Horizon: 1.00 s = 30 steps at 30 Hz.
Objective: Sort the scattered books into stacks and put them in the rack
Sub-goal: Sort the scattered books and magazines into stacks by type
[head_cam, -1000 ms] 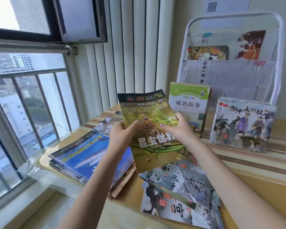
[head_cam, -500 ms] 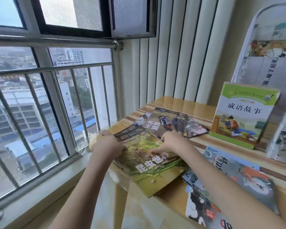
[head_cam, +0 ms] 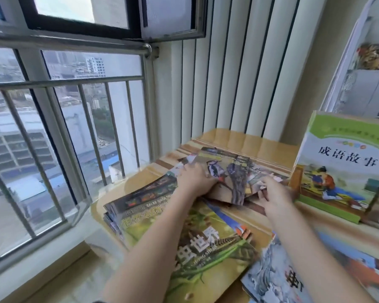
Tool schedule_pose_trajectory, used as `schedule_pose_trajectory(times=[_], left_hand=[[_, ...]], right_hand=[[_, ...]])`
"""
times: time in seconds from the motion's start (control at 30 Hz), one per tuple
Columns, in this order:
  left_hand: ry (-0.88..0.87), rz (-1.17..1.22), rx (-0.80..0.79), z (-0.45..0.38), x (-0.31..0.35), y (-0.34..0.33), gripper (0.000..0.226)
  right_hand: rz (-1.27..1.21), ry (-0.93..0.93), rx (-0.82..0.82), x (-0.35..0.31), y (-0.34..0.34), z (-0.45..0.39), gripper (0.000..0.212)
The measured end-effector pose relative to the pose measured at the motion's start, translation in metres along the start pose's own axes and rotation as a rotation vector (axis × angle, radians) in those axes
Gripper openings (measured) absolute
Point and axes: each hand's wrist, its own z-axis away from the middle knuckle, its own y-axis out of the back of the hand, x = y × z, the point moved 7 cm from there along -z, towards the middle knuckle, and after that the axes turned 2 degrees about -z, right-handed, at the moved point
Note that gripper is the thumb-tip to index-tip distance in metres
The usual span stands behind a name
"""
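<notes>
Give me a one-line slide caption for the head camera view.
Both hands, left hand and right hand, grasp the woodpecker book beyond the green insect book atop a stack.

**Around your work area**

You face a wooden table (head_cam: 249, 141) whose left edge runs along a window (head_cam: 79, 119) with grey metal bars (head_cam: 92, 132). Through the glass you see city buildings (head_cam: 20, 136) far below. Above, a dark-framed pane (head_cam: 169, 16) hangs swung open. Past the table's far edge, pale vertical blinds (head_cam: 228, 73) cover the corner, and a beige wall (head_cam: 324, 62) stands to their right. A light sill (head_cam: 53, 248) runs beneath the bars.
</notes>
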Motion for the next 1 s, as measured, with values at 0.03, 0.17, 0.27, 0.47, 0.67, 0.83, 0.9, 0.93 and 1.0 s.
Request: schedule_pose_trajectory(times=[0.03,0.17,0.27,0.47,0.67,0.83,0.9,0.93,1.0], left_hand=[[0.003,0.035,0.053,-0.005,0.002,-0.001,0.09],[-0.053,0.468,0.049,-0.014,0.011,0.0,0.078],[-0.016,0.621,0.007,-0.02,0.012,-0.004,0.09],[0.115,1.028,-0.198,-0.037,-0.001,-0.011,0.022],[0.058,1.225,-0.193,-0.035,0.006,-0.017,0.017],[0.063,1.085,0.04,-0.034,0.011,-0.011,0.023],[0.035,0.814,0.155,-0.031,0.012,-0.006,0.027],[0.014,0.676,0.221,-0.027,0.014,-0.002,0.026],[-0.007,0.554,0.273,-0.023,0.017,-0.001,0.016]], right_hand=[[-0.015,-0.006,-0.033,0.002,-0.001,-0.004,0.019],[0.185,0.074,-0.223,0.009,-0.016,-0.012,0.067],[0.318,0.197,-0.173,0.01,-0.012,-0.014,0.072],[0.21,0.229,-0.163,-0.01,-0.001,-0.014,0.062],[0.284,0.332,-0.187,-0.016,-0.002,-0.011,0.052],[0.578,0.559,-0.028,-0.031,-0.002,0.004,0.044],[0.695,0.718,0.072,-0.04,-0.002,0.018,0.023],[0.769,0.796,0.139,-0.045,-0.002,0.027,0.02],[0.863,0.926,0.232,-0.056,-0.002,0.043,0.02]])
